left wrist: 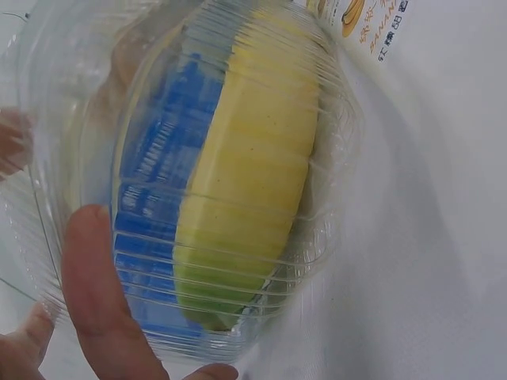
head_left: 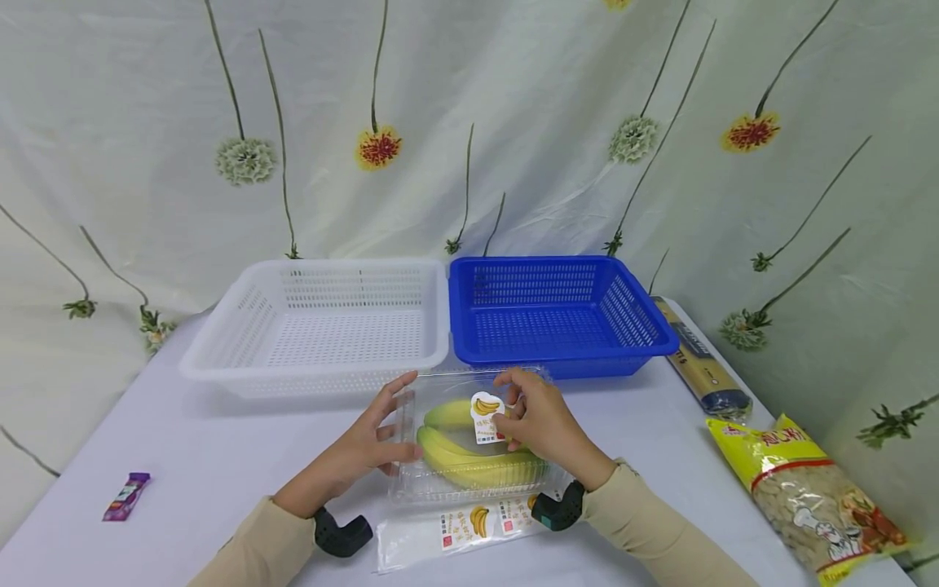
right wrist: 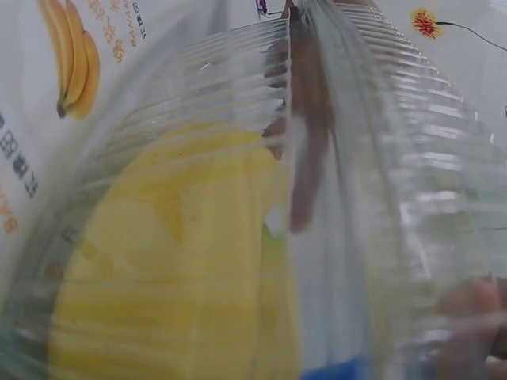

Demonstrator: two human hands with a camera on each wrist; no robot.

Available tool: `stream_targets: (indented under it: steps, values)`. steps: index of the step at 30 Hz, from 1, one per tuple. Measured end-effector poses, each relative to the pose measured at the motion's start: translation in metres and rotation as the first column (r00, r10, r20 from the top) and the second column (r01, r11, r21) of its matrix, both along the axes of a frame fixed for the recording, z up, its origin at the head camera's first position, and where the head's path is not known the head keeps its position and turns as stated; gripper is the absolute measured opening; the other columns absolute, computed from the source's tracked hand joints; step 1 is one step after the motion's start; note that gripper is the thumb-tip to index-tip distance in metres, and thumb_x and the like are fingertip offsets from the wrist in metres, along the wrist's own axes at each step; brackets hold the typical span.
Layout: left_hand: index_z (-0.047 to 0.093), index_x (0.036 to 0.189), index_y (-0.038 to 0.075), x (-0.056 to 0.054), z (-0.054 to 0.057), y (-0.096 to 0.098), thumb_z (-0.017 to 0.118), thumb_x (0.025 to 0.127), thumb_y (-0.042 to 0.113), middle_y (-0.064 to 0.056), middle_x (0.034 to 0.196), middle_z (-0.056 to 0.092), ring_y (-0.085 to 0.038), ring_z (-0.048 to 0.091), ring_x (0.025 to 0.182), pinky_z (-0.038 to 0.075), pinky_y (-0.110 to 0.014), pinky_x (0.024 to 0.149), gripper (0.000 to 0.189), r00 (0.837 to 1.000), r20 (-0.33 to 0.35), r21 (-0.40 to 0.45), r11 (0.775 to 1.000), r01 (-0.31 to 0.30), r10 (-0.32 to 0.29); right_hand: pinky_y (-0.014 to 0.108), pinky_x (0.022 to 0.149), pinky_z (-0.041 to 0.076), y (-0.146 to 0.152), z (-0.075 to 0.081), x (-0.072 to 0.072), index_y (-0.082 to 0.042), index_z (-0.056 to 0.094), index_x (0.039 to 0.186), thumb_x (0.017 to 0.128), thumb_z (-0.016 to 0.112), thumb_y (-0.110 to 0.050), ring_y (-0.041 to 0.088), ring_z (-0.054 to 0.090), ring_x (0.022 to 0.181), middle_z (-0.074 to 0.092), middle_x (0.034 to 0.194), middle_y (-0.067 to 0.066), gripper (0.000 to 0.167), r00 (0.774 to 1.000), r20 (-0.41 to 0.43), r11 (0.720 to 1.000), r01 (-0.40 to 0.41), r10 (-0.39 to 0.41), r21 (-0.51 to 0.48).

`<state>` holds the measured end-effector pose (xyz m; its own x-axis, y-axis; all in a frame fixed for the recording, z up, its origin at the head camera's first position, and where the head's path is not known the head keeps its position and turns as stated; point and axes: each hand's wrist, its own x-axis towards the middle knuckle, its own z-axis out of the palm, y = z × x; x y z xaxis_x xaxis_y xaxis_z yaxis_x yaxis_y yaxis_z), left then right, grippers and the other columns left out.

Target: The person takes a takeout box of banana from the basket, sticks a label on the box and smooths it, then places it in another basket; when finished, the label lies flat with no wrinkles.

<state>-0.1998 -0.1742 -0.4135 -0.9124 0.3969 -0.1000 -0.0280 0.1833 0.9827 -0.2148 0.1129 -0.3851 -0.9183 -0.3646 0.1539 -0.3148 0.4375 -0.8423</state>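
Note:
A clear plastic clamshell box (head_left: 433, 483) with yellow-green bananas (head_left: 469, 461) inside is held over the table in the head view. My left hand (head_left: 367, 440) grips its left side, thumb towards the front and fingers spread along the edge. On the lid is a white banana-print sticker (head_left: 486, 428). My right hand (head_left: 546, 420) pinches this sticker at its right edge, with thumb and bent fingers close over the lid. In the left wrist view, a finger (left wrist: 99, 293) lies against the ribbed plastic wall, beside a banana (left wrist: 249, 150).
A sheet of banana stickers (head_left: 418, 542) lies in front of the box. Behind stand a white basket (head_left: 315, 373) and a blue basket (head_left: 565, 359). To the right are a long brown-and-blue pack (head_left: 700, 359) and a yellow bag (head_left: 807, 497); a small purple packet (head_left: 126, 497) lies left.

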Motion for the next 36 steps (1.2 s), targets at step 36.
stream_targets:
  steps: [36]
  values:
    - [0.011,0.174,0.024,0.000,0.001,0.000,0.078,0.085,0.010,-0.031,0.175,0.007,-0.071,0.021,0.151,0.054,-0.038,0.065,0.112,1.000,-0.009,-0.015,1.000,-0.013,0.013,0.032,0.074,0.058,0.042,0.031,-0.011,0.004,0.056,0.150,0.103,0.072,-0.014,0.019,0.064,0.084,0.055,0.150,0.024,0.052,0.916,0.179,0.926,-0.327,0.359,-0.187]
